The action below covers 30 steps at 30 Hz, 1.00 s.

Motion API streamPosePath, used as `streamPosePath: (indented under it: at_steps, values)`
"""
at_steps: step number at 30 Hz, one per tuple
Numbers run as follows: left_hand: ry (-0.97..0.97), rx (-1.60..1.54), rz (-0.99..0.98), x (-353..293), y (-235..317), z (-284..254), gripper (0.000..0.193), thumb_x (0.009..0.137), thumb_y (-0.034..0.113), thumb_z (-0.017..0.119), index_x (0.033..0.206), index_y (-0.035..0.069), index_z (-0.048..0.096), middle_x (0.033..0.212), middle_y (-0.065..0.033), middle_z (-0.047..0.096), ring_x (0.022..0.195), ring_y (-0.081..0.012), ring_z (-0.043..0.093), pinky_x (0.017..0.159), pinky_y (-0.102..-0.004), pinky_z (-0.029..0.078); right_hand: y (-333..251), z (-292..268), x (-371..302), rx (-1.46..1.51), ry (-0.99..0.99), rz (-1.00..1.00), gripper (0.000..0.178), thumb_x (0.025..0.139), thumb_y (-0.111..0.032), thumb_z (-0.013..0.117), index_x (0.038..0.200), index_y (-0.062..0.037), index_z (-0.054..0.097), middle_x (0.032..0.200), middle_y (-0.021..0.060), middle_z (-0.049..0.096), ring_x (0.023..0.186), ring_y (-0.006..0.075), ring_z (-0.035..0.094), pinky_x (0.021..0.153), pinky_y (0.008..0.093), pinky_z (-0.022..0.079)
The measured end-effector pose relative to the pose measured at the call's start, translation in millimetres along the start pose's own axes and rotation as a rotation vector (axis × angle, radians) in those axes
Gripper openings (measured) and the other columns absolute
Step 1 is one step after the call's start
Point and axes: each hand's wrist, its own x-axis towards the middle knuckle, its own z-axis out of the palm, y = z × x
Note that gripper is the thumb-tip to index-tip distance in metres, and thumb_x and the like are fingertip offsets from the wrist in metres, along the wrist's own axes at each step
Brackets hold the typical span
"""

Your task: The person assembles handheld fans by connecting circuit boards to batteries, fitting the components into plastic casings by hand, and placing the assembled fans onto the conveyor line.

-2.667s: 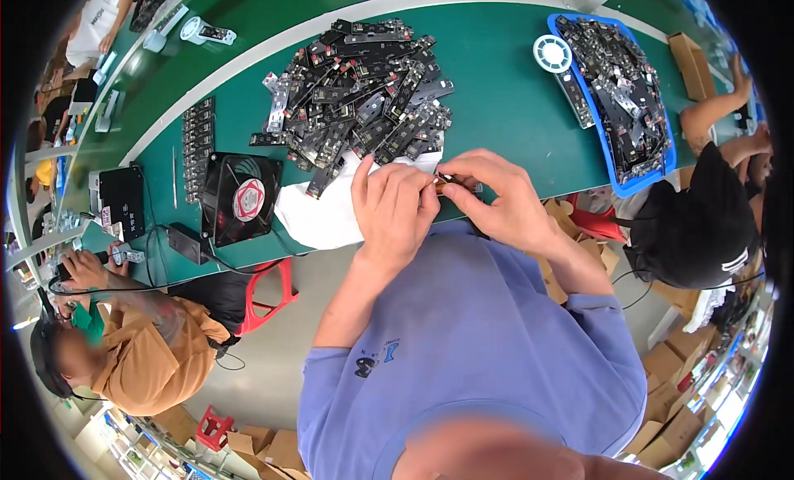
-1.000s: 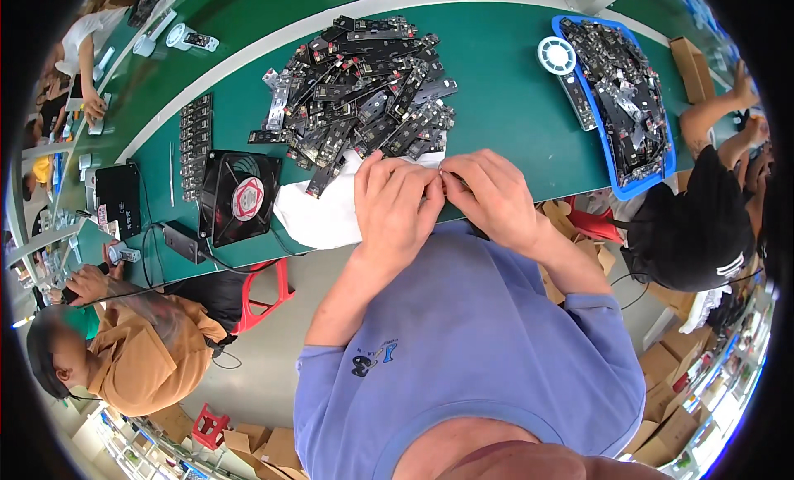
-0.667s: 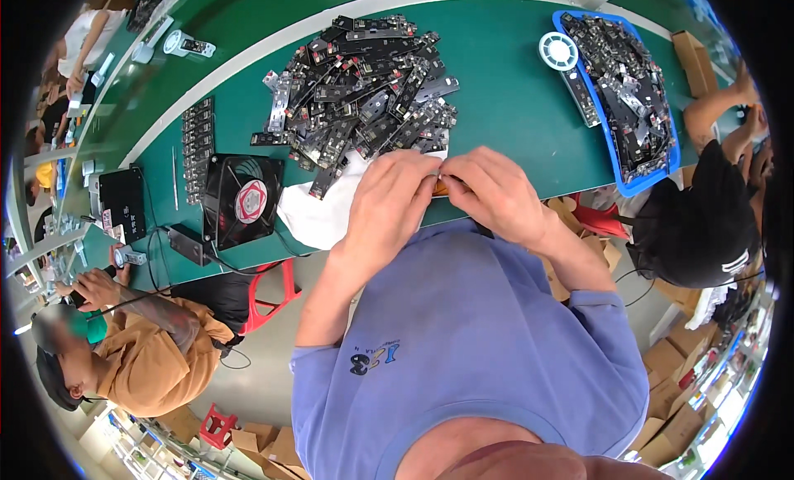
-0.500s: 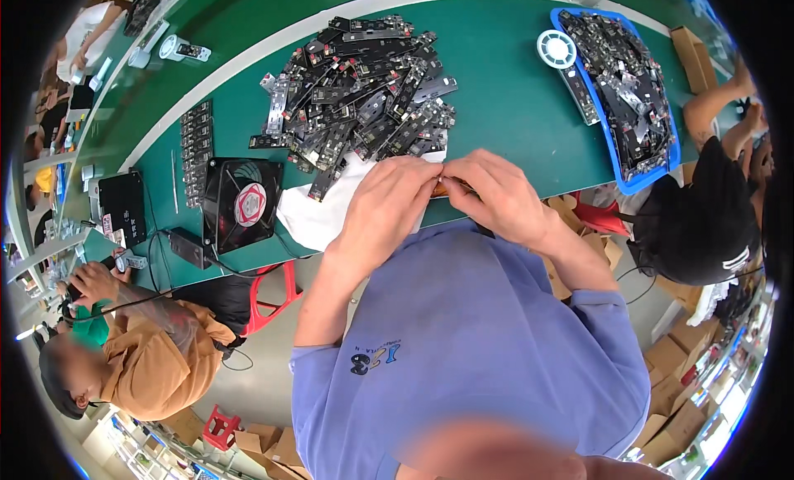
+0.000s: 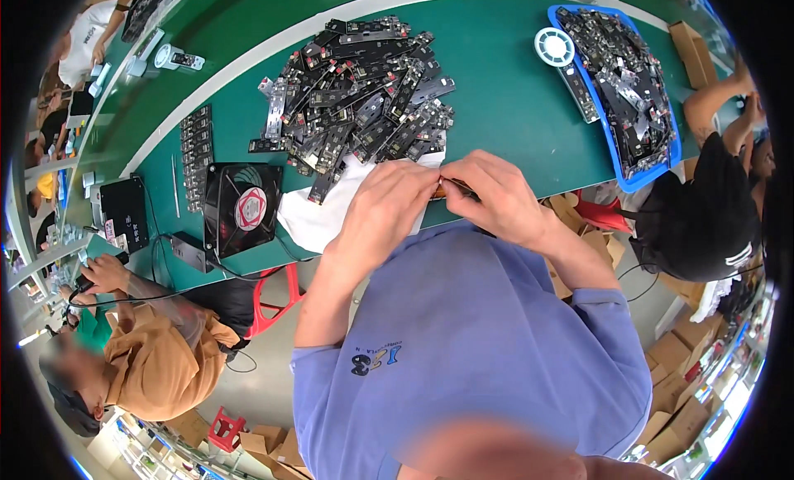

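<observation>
My left hand (image 5: pixel 385 200) and my right hand (image 5: pixel 496 192) meet at the table's front edge, fingertips pinched together close to my shirt. Between them shows a sliver of a small orange-brown and dark piece (image 5: pixel 439 193); the fingers hide most of it, so its kind is unclear. Under and beside my left hand lies a white cloth (image 5: pixel 314 215). Just beyond both hands rises a heap of narrow black circuit-board modules (image 5: pixel 356 91), its near ones resting on the cloth.
Left of the cloth stands a square black fan (image 5: pixel 241 209) with cables, beside a row of boards (image 5: pixel 197 153). At right, a blue-rimmed tray (image 5: pixel 616 162) holds more modules, with a round white handheld fan (image 5: pixel 554 47) against it. Co-workers sit on both sides.
My hands stay together in nearly the same place, with small finger shifts; the right fingers have tilted slightly. At left, the co-worker's head and hands have moved.
</observation>
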Motion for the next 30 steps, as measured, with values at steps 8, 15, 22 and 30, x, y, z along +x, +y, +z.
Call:
streamPosePath:
  at_steps: [8, 15, 22, 30]
  values:
    - [0.051, 0.037, -0.01, 0, 3, 4, 0.022, 0.086, -0.008, 0.078, 0.108, -0.005, 0.074, 0.103, -0.0163, 0.077, 0.101, -0.0335, 0.073, 0.088, -0.041, 0.059, 3, 4, 3, 0.023, 0.024, 0.032, 0.021, 0.08, 0.006, 0.076, 0.099, -0.0009, 0.07, 0.082, 0.0092, 0.068, 0.072, 0.0264, 0.065, 0.065, 0.0371, 0.053]
    - [0.075, 0.083, -0.043, -2, 0, 8, 0.022, 0.087, -0.006, 0.077, 0.108, -0.002, 0.074, 0.101, -0.0139, 0.077, 0.102, -0.0326, 0.073, 0.093, -0.0423, 0.057, 6, 4, 3, 0.051, 0.017, 0.053, 0.018, 0.084, 0.003, 0.077, 0.1, -0.0016, 0.071, 0.084, 0.0096, 0.07, 0.074, 0.026, 0.066, 0.067, 0.0379, 0.053]
    - [0.116, 0.401, -0.072, -15, 10, 18, 0.027, 0.082, 0.004, 0.083, 0.108, 0.008, 0.073, 0.114, -0.0043, 0.075, 0.119, -0.0281, 0.066, 0.12, -0.0531, 0.034, 2, -3, 2, -0.005, -0.023, 0.104, 0.023, 0.09, -0.005, 0.079, 0.111, -0.0021, 0.071, 0.091, 0.0109, 0.073, 0.078, 0.0283, 0.067, 0.073, 0.0403, 0.053]
    - [0.201, 0.4, -0.072, -24, 4, 29, 0.023, 0.082, 0.001, 0.079, 0.102, 0.005, 0.069, 0.115, -0.0071, 0.072, 0.122, -0.0317, 0.063, 0.119, -0.0564, 0.035, -3, -15, -6, -0.054, -0.094, 0.077, 0.034, 0.088, -0.01, 0.083, 0.118, -0.0012, 0.071, 0.108, 0.0133, 0.073, 0.096, 0.0324, 0.068, 0.085, 0.0414, 0.055]
